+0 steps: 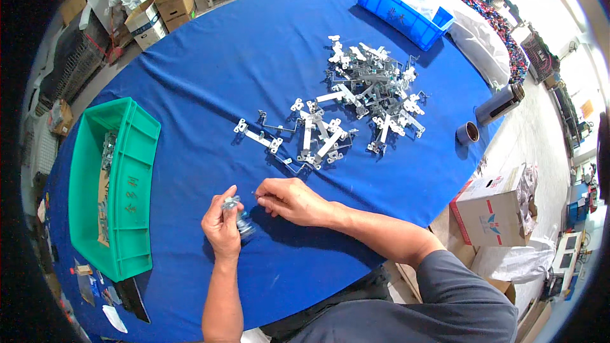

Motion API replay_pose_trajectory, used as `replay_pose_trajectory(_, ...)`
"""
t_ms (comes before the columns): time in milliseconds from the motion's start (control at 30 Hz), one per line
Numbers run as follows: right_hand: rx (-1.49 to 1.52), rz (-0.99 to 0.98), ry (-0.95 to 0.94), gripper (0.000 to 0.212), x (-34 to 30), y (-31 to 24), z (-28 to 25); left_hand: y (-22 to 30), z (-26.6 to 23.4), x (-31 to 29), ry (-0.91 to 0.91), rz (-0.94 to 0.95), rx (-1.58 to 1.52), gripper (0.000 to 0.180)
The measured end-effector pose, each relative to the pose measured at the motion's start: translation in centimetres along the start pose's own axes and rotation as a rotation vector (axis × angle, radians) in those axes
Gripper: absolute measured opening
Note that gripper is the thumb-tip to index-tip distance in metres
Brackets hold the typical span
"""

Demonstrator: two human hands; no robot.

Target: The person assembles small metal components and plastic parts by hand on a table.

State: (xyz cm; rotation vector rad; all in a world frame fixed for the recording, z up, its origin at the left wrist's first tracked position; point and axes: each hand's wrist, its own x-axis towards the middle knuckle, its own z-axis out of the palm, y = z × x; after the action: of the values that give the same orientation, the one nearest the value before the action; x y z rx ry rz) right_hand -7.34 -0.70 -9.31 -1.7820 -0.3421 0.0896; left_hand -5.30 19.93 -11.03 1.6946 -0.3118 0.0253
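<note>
Close to the table's near side, my left hand [220, 232] is closed around several shiny metal brackets [244, 223], whose lower ends are smeared by motion. Just to the right, my right hand [293, 202] has its thumb and fingers pressed together. A tiny dark bit shows at its fingertips, too small to name. The two hands are apart by a small gap. Beyond them lies a loose group of flat metal brackets [329, 145] with lobed ends. Farther back and to the right rises a dense heap of similar brackets [372, 82].
A green plastic crate [141, 197] with metal parts and cardboard inside stands at the left. At the far right are a blue bin [397, 18] with clear plastic bags, a dark flask [499, 105] and a cup [467, 133]. A cardboard box [489, 213] sits beyond the table's right edge.
</note>
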Motion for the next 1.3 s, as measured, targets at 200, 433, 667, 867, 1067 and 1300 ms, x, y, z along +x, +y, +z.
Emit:
replay_pose_trajectory(200, -0.056, 0.049, 0.117, 0.015, -0.5, -0.2, -1.4, 0.8, 1.9, 0.7, 0.011, -0.089, 0.026, 0.027)
replay_pose_trajectory(433, -0.108, -0.02, 0.087, 0.015, -0.2, -0.7, -1.1, 0.6, 1.8, 0.3, 0.082, -0.229, -0.112, 0.019)
replay_pose_trajectory(667, -0.143, -0.066, 0.086, 0.014, -0.2, -0.3, -1.0, 0.6, 1.7, 0.2, 0.054, -0.184, -0.038, 0.018)
replay_pose_trajectory(867, -0.096, 0.021, 0.085, 0.016, -0.3, -1.0, -1.0, 0.7, 1.6, 0.2, 0.099, -0.194, -0.075, 0.018)
replay_pose_trajectory(1067, -0.154, -0.048, 0.086, 0.015, -0.2, -0.3, -1.1, 0.7, 1.6, 0.3, 0.042, -0.195, -0.017, 0.018)
replay_pose_trajectory(1300, -0.197, -0.061, 0.105, 0.013, -0.2, -0.2, -1.2, 1.2, 1.7, 0.5, 0.001, 0.08, 0.076, 0.019)
